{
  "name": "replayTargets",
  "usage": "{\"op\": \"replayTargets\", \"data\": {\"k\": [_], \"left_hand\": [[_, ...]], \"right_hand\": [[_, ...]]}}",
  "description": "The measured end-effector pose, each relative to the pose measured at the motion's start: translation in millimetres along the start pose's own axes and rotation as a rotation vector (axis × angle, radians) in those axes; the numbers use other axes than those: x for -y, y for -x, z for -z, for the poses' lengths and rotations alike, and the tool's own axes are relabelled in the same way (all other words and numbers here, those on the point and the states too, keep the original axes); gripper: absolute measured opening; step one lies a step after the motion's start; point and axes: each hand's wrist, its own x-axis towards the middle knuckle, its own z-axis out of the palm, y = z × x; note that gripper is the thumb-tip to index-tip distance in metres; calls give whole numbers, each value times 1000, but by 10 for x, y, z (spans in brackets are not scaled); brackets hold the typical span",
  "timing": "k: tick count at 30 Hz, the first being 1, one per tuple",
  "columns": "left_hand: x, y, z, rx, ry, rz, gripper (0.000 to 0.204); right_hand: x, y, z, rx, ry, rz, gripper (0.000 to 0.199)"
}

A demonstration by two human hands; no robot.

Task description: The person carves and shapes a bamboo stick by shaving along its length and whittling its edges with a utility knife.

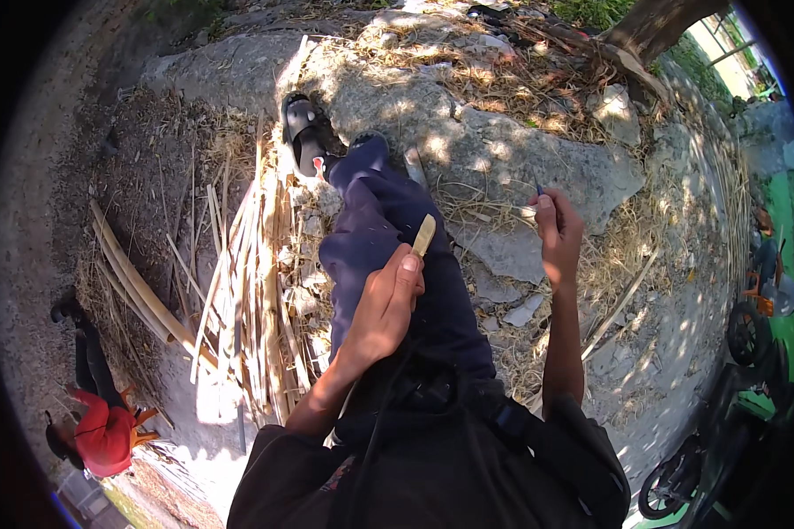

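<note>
Grey, uneven rock (520,145) strewn with dry, straw-coloured litter (490,84) spreads out under dappled sun, with a thick brown tree trunk (657,31) at the upper right and a black motorbike (723,450) near the right rim. To the left lies a loose heap of long, pale split wooden strips (256,291); farther out, a person in a red top (106,436) is by an orange chair (141,423). The left hand (386,304) is closed on the lower part of a short, flat, pale-yellow piece of wood (424,234), whose rounded end stands free above the thumb, over the dark-blue trousers (379,207). Well apart from it, over the rock, the right hand (553,225) pinches narrowly on a small, slim object with a dark-blue tip (539,189); it shows too small to tell whether it has an edge. For good handling, the left thumb seems best laid flat and low on the piece, leaving plenty of bare wood above the skin. If the slim object is sharp, light strokes away from the left fingers would be safer, and resting the left forearm on the thigh should steady the piece. Squeezing hard could bend or split such thin stuff, so a firm but easy hold looks right.
</note>
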Motion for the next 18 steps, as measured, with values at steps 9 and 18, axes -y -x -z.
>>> {"op": "replayTargets", "data": {"k": [9, 18], "left_hand": [[55, 22, 15, 67, 27, 62, 37], [90, 16, 8, 56, 44, 23, 29]], "right_hand": [[613, 361, -469, 375, 5, 586, 32], [708, 325, -445, 438, 84, 623, 30]]}}
